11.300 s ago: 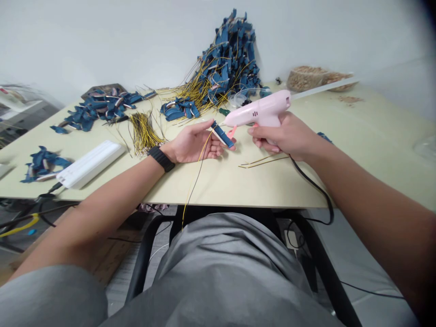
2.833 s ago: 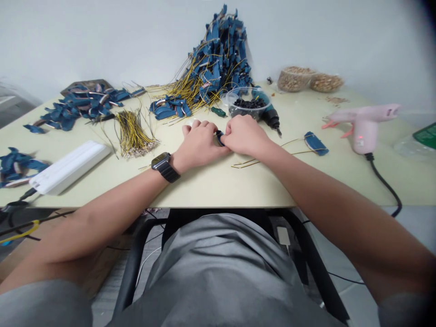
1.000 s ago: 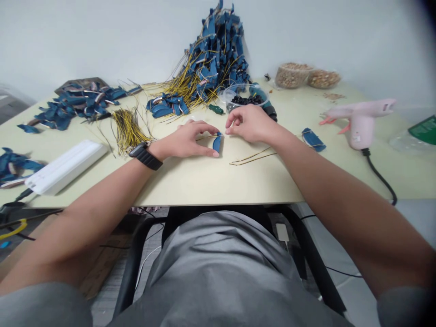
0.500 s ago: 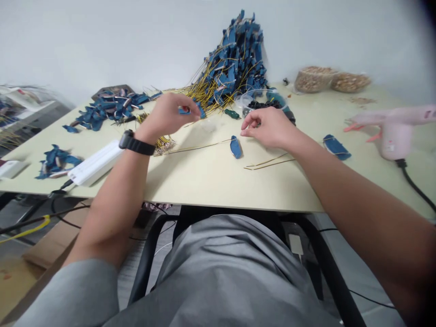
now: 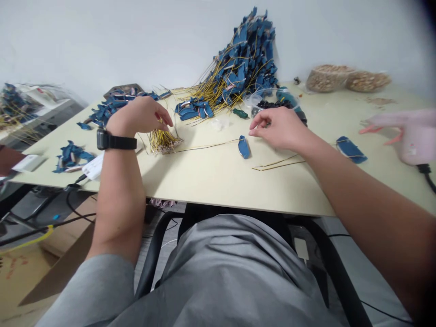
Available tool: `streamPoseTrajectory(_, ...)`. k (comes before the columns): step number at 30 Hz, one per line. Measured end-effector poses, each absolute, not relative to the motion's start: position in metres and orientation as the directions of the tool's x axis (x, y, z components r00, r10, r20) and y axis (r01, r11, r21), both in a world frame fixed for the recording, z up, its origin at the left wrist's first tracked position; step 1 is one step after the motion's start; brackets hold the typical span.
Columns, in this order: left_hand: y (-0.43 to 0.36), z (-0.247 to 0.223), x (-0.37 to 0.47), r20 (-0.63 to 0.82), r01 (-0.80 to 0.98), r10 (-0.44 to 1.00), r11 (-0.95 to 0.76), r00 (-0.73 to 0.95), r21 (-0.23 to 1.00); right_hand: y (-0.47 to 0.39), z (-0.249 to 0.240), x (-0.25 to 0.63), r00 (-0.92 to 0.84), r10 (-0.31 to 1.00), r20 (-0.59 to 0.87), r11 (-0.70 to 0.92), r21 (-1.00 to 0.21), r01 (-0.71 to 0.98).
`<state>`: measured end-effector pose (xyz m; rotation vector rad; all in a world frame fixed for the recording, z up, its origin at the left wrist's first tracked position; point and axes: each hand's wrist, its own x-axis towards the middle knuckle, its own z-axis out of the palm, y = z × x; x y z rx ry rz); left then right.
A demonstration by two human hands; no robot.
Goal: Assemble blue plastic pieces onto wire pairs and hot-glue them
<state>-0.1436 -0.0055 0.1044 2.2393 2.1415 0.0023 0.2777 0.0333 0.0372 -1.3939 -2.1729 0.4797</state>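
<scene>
My left hand (image 5: 146,116), a watch on its wrist, hangs over a bundle of yellow wires (image 5: 165,140); its fingers point down and any contact with the wires is too small to tell. My right hand (image 5: 279,127) hovers above the table with thumb and forefinger curled near each other; nothing can be made out between them. Just left of and below it lies a blue piece (image 5: 244,147) with a thin wire running left. Two wire ends (image 5: 272,163) pass under my right forearm, and another blue piece (image 5: 351,150) lies to its right.
A tall heap of blue pieces with yellow wires (image 5: 245,59) leans on the wall. Blue piles (image 5: 71,156) lie at the left. At the right are a pink glue gun (image 5: 412,136) and bags of light pieces (image 5: 329,78). A green-handled tool (image 5: 240,113) lies mid-table.
My left hand has moved left from the small blue pile to the yellow wire bundle. My right hand holds its pose. The whole view has shifted slightly.
</scene>
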Motion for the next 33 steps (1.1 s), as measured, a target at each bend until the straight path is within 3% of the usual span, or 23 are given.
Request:
streamPoseTrajectory(15,-0.064,0.1,-0.18,-0.087,0.972,0.983,0.141,-0.16,-0.19,0.035,0.031,0.278,-0.34,0.909,0.243,0.418,-0.551,0.722)
streamPoseTrajectory(24,-0.058,0.073,-0.186,-0.039,0.988,0.99,0.132,-0.136,-0.077,0.034,0.032,0.276,-0.313,0.927,0.207,0.374,-0.548,0.748)
streamPoseTrajectory(30,-0.051,0.089,-0.232,0.142,0.967,0.957,0.252,-0.254,0.033,0.04,0.026,0.281,-0.337,0.911,0.236,0.411,-0.538,0.736)
streamPoseTrajectory(33,-0.031,0.092,-0.268,0.073,0.968,0.966,0.243,-0.247,0.067,0.044,0.023,0.284,-0.358,0.898,0.256,0.44,-0.538,0.719)
